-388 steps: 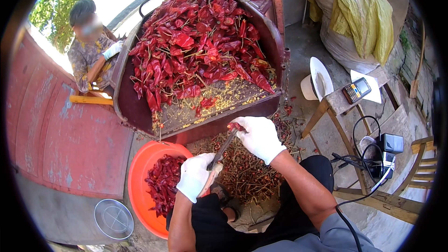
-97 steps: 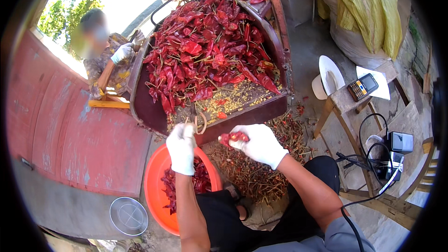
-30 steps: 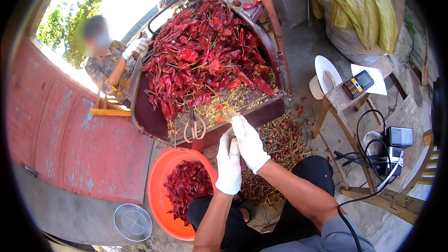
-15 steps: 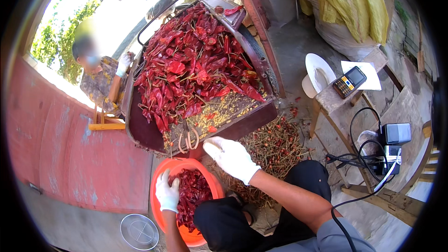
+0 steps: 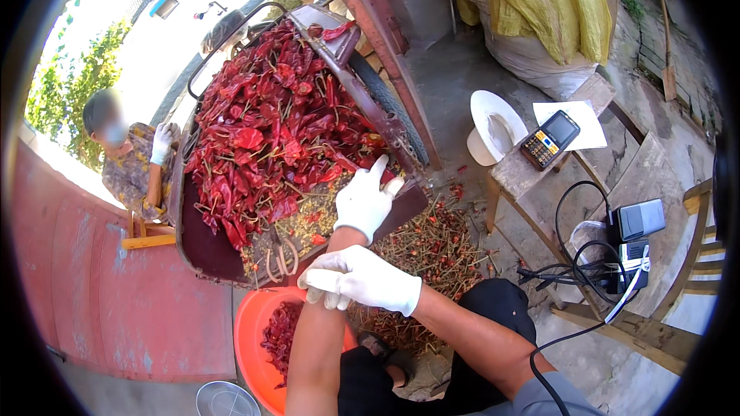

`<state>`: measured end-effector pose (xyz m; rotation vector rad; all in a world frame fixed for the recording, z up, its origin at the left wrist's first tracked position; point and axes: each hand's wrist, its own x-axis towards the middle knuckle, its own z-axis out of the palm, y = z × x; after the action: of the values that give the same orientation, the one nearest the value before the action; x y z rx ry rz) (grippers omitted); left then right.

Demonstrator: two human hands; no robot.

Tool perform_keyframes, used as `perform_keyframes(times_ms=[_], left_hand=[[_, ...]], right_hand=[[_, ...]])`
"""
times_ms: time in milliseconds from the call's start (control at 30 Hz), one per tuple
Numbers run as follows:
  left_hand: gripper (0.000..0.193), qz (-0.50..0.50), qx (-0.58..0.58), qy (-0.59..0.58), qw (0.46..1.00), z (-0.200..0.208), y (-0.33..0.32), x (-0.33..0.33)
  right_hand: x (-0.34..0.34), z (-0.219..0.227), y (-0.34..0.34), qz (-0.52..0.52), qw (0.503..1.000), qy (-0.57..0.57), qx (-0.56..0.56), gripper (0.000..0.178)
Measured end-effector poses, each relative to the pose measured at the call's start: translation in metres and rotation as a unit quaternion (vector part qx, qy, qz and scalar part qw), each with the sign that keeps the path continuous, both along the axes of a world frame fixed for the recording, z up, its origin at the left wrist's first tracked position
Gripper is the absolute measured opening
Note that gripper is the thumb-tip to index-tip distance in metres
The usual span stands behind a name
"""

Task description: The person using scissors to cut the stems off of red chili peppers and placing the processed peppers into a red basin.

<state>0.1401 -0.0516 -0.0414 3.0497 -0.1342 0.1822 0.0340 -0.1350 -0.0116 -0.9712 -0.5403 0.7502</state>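
Dried red chili peppers (image 5: pixel 262 135) are heaped in a dark red metal cart (image 5: pixel 202 216). My left hand (image 5: pixel 364 199), in a white glove, reaches over the cart's near right edge beside the heap, its thumb and a finger spread apart. My right hand (image 5: pixel 361 279), also gloved, crosses just above my left forearm with its fingers curled together; whatever they hold, if anything, is hidden. Below is an orange basin (image 5: pixel 248 331) with more red chilies (image 5: pixel 282 335) in it, partly covered by my left arm.
Chili stems (image 5: pixel 416 270) lie piled on the ground by my knees. Across the cart sits a person (image 5: pixel 135 162) with a gloved hand raised. On the right, a wooden bench (image 5: pixel 516 173) bears a handheld device (image 5: pixel 550 139); a white hat (image 5: pixel 493 127) leans beside it. Cables (image 5: pixel 578 262) hang nearby.
My left hand has moved from the basin up and right to the cart's edge, its fingers spreading. My right hand has shifted slightly left and down, over my left forearm. The view has shifted.
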Motion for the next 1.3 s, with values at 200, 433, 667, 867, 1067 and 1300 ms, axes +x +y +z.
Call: perform_keyframes(times_ms=[200, 433, 667, 867, 1067, 1300], left_hand=[[0.035, 0.016, 0.027, 0.01, 0.999, -0.03, -0.008, 0.029], [0.016, 0.106, -0.212, -0.088, 0.967, -0.034, 0.091, -0.024], [0.015, 0.094, -0.501, -0.085, 0.856, -0.001, 0.064, -0.115], [0.018, -0.001, -0.404, -0.096, 0.91, 0.005, 0.047, -0.153], [0.024, 0.115, -0.494, -0.085, 0.858, 0.05, 0.054, -0.176], [0.018, 0.041, -0.305, -0.192, 0.932, 0.036, 0.07, -0.18]], right_hand=[[0.023, -0.013, -0.023, -0.041, 0.998, 0.027, -0.04, 0.031], [0.018, -0.006, -0.013, -0.085, 0.987, -0.032, -0.136, 0.034], [0.014, -0.019, -0.006, -0.359, 0.91, -0.07, -0.193, 0.044], [0.004, -0.016, 0.001, -0.31, 0.927, -0.102, -0.185, 0.037], [0.003, -0.02, -0.005, -0.33, 0.869, -0.266, -0.255, 0.026], [-0.013, -0.025, 0.011, -0.287, 0.81, -0.446, -0.251, 0.022]])
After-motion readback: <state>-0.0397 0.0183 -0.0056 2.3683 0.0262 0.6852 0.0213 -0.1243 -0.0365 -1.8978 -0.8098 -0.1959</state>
